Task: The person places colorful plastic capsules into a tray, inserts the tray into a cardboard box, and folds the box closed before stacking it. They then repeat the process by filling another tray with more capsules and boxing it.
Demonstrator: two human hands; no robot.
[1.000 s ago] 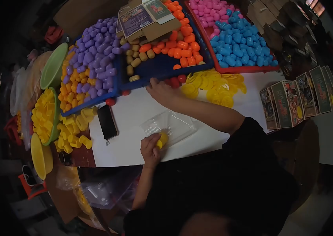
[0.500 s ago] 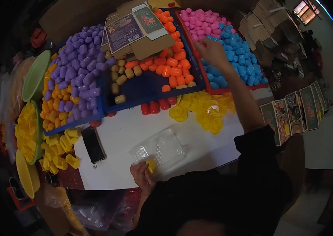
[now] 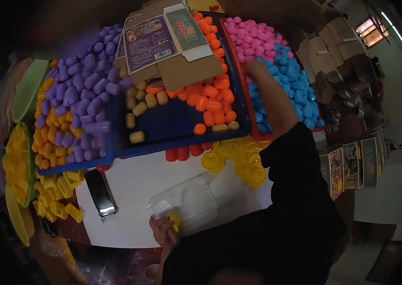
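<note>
Just against left fingers, yellow capsule half.

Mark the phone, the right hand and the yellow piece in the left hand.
phone (image 3: 100,192), head view, middle of its dark screen.
right hand (image 3: 257,71), head view, back of the hand.
yellow piece (image 3: 176,220), head view, its exposed edge.

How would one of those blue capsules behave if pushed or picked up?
The blue capsules look like plastic shells, so each is probably light, like the yellow piece the left hand pinches. Rounded ends and a smooth skin suggest one would roll on the table and might slip from a grip. Heaped around the right hand, they likely shift when pushed.
</note>
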